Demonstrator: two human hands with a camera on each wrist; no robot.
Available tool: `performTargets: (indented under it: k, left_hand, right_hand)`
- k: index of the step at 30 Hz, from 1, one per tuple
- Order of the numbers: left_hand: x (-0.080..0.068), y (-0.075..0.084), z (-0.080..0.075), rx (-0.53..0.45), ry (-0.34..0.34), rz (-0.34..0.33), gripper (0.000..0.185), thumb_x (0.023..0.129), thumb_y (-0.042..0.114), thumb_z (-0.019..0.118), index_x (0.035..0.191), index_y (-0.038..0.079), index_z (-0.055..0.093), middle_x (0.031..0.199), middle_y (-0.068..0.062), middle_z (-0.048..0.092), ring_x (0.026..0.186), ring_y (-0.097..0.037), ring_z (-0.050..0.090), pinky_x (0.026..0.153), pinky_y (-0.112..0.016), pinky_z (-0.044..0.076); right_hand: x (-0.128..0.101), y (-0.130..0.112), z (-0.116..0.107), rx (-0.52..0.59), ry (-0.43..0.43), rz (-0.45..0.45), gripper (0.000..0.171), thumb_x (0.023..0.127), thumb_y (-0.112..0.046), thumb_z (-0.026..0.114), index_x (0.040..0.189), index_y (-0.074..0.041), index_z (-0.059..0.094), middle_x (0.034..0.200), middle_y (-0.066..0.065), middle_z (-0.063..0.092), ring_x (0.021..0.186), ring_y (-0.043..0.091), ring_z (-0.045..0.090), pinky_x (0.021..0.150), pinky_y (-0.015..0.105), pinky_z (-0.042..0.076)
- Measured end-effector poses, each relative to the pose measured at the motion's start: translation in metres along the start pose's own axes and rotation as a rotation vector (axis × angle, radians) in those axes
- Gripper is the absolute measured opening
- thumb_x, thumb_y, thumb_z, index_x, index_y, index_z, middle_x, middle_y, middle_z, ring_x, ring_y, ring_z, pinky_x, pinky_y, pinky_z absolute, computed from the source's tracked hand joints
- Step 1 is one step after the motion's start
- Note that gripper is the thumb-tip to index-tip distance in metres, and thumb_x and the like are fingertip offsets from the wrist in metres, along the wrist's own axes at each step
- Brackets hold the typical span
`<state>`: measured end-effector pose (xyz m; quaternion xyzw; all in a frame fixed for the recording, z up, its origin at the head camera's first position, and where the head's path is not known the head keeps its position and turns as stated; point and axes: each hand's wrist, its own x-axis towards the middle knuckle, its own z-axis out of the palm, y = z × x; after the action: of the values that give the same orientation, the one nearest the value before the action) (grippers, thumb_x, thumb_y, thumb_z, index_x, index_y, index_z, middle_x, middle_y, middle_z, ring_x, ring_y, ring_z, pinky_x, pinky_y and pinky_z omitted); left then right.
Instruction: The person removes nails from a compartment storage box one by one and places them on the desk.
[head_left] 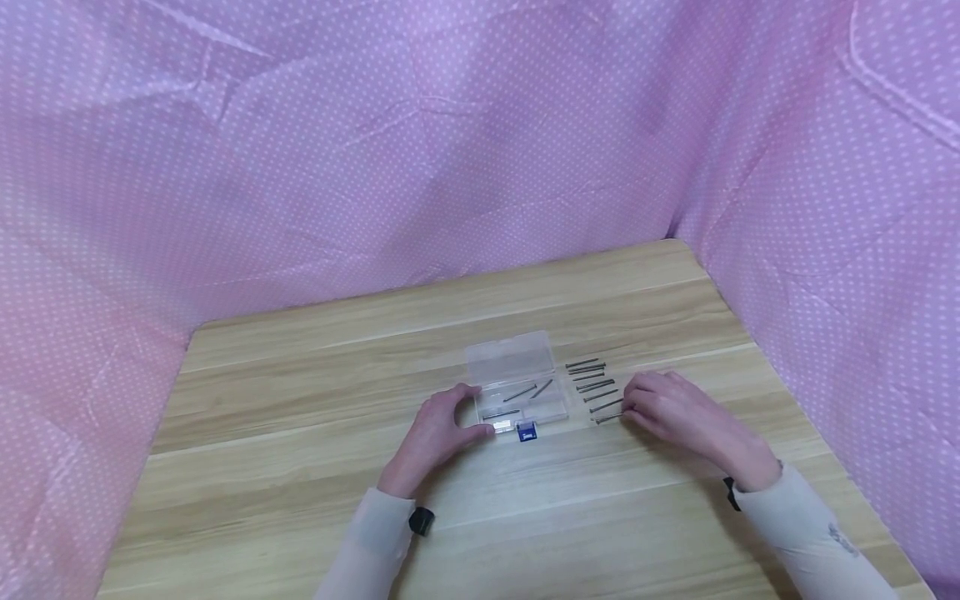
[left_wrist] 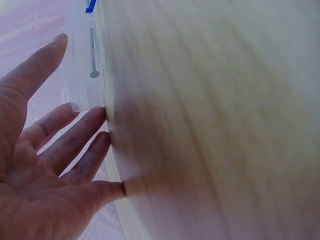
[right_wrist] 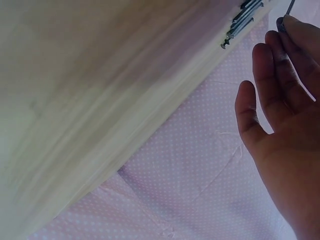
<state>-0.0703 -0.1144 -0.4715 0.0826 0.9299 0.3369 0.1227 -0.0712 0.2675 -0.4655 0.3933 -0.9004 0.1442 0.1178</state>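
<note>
— What did your hands have hold of?

— My left hand (head_left: 438, 433) cupped the near left corner of the clear plastic box (head_left: 517, 390), thumb and fingers spread apart and curved against its side. The box lay open in the middle of the wooden table (head_left: 300, 467), a few nails inside and a blue latch (head_left: 527, 431) on its near edge. My right hand (head_left: 675, 412) rested just right of the row of loose nails (head_left: 595, 387), its fingertips pinching the near nail (head_left: 609, 417) by its end.

— Did the wrist cameras add anything?

— The left one showed my fingers (left_wrist: 82, 132) straight, tips against the box wall, with one nail (left_wrist: 93, 55) seen through it. The right one showed a thin nail shaft (right_wrist: 290, 7) pinched at my fingertips (right_wrist: 292, 25), which the head view left too small to be sure of.
</note>
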Motion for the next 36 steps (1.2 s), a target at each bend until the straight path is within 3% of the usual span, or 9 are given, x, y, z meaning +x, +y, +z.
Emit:
performTargets:
  k: [25, 36]
  left_hand:
    - [0.0, 0.001, -0.001, -0.001, -0.002, -0.011, 0.067, 0.084, 0.04, 0.087, 0.14, 0.013, 0.063, 0.137, -0.011, 0.065, 0.128, -0.032, 0.057, 0.111, -0.052, 0.044]
    - [-0.001, 0.001, -0.001, -0.009, -0.004, -0.008, 0.067, 0.083, 0.04, 0.087, 0.139, 0.013, 0.063, 0.137, -0.01, 0.065, 0.128, -0.032, 0.057, 0.111, -0.052, 0.044]
  right_hand:
    - [-0.006, 0.009, 0.005, -0.006, -0.073, 0.008, 0.015, 0.081, -0.01, 0.085, 0.087, -0.018, 0.073, 0.092, -0.006, 0.066, 0.082, 0.012, 0.063, 0.064, 0.03, 0.048]
    - [-0.004, 0.012, 0.007, 0.0, -0.071, -0.015, 0.018, 0.08, -0.008, 0.085, 0.085, -0.019, 0.072, 0.091, -0.007, 0.064, 0.08, 0.011, 0.062, 0.064, 0.032, 0.048]
